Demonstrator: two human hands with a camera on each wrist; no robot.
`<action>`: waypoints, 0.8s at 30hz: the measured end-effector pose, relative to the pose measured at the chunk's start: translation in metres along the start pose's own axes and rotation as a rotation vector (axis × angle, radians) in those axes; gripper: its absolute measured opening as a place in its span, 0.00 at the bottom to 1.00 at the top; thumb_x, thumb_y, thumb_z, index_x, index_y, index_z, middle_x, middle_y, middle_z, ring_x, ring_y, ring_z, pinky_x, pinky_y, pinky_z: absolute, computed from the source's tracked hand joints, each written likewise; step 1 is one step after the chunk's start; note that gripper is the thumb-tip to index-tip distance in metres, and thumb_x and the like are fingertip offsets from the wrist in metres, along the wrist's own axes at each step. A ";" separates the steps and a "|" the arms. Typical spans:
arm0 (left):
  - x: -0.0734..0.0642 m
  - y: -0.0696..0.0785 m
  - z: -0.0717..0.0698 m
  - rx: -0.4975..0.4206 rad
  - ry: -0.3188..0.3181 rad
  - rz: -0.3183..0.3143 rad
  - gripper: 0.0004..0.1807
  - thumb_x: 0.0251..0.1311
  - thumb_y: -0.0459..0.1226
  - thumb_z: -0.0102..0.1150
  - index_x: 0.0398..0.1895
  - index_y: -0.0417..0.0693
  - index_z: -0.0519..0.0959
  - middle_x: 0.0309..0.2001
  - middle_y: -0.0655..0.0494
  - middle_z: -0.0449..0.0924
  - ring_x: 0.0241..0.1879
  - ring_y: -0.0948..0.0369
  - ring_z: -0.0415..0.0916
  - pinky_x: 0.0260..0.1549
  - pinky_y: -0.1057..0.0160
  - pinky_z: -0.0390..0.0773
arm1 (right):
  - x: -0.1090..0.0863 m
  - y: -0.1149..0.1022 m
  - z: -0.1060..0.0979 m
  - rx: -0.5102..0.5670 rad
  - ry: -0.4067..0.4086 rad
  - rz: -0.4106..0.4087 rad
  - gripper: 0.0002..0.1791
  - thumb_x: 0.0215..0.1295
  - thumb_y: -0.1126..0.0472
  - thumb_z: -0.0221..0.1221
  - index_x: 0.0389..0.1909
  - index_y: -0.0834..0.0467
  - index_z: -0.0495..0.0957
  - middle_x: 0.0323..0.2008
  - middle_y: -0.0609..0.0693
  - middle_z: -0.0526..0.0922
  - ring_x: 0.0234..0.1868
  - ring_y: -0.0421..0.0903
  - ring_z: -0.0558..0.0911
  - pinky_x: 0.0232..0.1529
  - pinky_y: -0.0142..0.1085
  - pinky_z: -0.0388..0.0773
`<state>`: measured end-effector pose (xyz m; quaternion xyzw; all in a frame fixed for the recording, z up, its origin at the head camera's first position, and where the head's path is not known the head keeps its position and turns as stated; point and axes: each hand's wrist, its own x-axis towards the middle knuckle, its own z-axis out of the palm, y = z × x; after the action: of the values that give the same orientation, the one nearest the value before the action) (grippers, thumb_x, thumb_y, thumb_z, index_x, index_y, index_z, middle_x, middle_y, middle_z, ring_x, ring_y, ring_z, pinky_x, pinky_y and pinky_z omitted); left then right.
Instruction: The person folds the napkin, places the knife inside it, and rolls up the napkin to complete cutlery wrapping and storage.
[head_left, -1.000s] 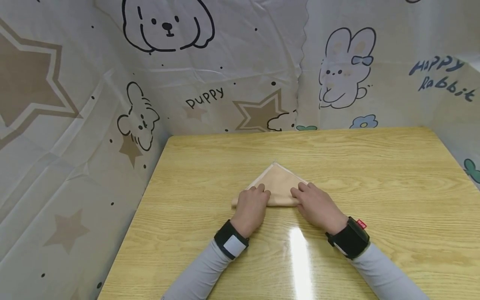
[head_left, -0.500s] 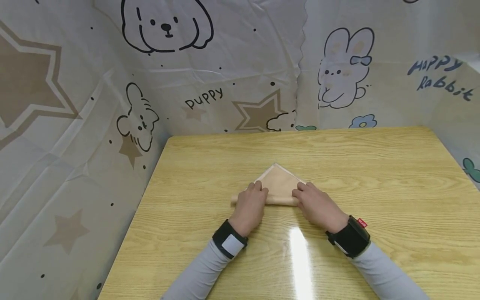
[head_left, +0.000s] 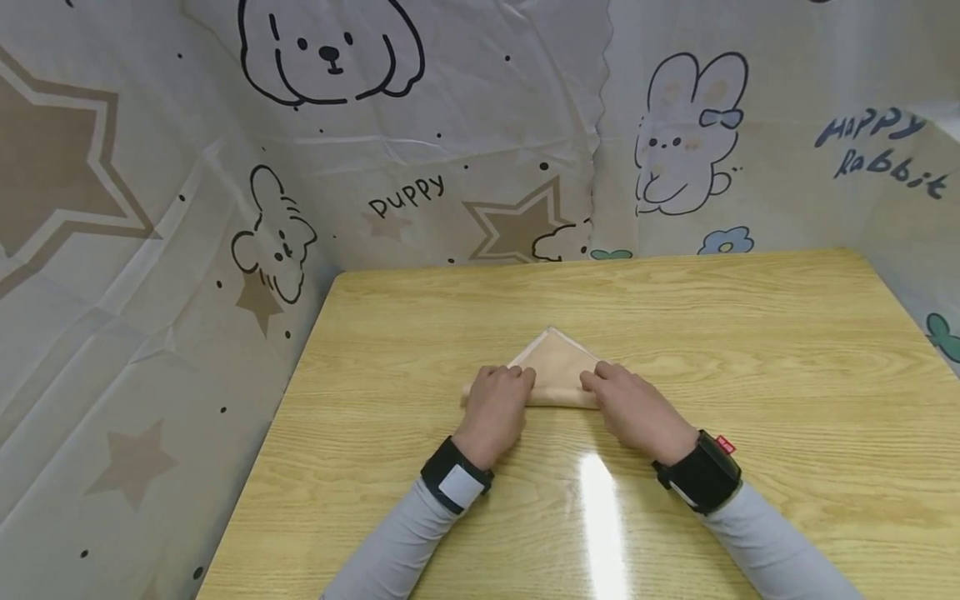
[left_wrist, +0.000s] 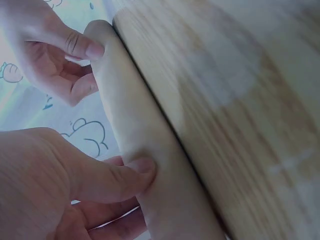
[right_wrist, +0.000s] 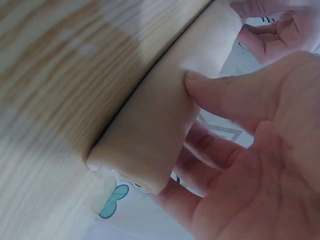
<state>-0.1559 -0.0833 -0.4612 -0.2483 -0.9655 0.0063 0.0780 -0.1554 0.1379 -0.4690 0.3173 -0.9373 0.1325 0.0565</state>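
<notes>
A beige cloth (head_left: 557, 365) lies in the middle of the wooden table (head_left: 750, 333), its far part a triangle pointing away from me. Its near edge is wound into a roll (left_wrist: 135, 125), also seen in the right wrist view as the roll (right_wrist: 165, 125). My left hand (head_left: 508, 385) pinches the roll's left part, thumb (left_wrist: 120, 180) on the near side and fingers behind. My right hand (head_left: 609, 385) pinches the right part, thumb (right_wrist: 220, 92) pressed on the roll with the fingers under its far side. Both hands cover the ends of the roll in the head view.
Printed sheets with puppies, rabbits and stars (head_left: 420, 150) wall the table at the back and both sides. The table's left edge (head_left: 277, 417) runs close to the left sheet. A bright glare streak (head_left: 600, 517) lies between my forearms.
Both hands have crept a little away from me with the roll. The flat triangle showing beyond the fingers has become shorter.
</notes>
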 end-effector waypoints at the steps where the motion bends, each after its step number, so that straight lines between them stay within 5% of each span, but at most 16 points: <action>1: 0.000 0.000 0.000 0.003 0.002 -0.006 0.07 0.54 0.29 0.62 0.34 0.50 0.80 0.32 0.55 0.83 0.34 0.57 0.77 0.44 0.53 0.75 | 0.000 0.000 0.000 -0.004 0.012 0.008 0.08 0.61 0.71 0.60 0.40 0.59 0.80 0.35 0.53 0.76 0.33 0.49 0.72 0.30 0.39 0.73; 4: 0.001 0.000 0.000 0.018 0.004 -0.028 0.07 0.55 0.31 0.62 0.34 0.51 0.83 0.33 0.57 0.82 0.36 0.56 0.71 0.40 0.54 0.71 | 0.002 0.000 0.001 -0.009 0.060 0.024 0.07 0.61 0.69 0.62 0.38 0.58 0.84 0.38 0.52 0.76 0.36 0.50 0.69 0.34 0.41 0.71; 12: -0.002 0.001 0.005 -0.063 0.033 -0.012 0.05 0.57 0.28 0.60 0.35 0.42 0.83 0.35 0.50 0.70 0.27 0.58 0.68 0.23 0.63 0.74 | 0.002 0.000 0.004 0.004 0.142 0.023 0.10 0.56 0.71 0.65 0.38 0.58 0.83 0.33 0.51 0.77 0.32 0.48 0.74 0.27 0.38 0.77; 24: -0.001 0.003 0.006 0.001 0.040 -0.008 0.08 0.56 0.30 0.63 0.39 0.44 0.79 0.33 0.51 0.74 0.29 0.57 0.73 0.23 0.62 0.77 | 0.002 0.001 0.002 -0.011 0.117 -0.001 0.10 0.48 0.71 0.68 0.34 0.60 0.86 0.30 0.53 0.81 0.31 0.50 0.78 0.30 0.44 0.79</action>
<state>-0.1547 -0.0804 -0.4673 -0.2445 -0.9647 0.0017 0.0976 -0.1580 0.1368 -0.4704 0.3089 -0.9330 0.1457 0.1132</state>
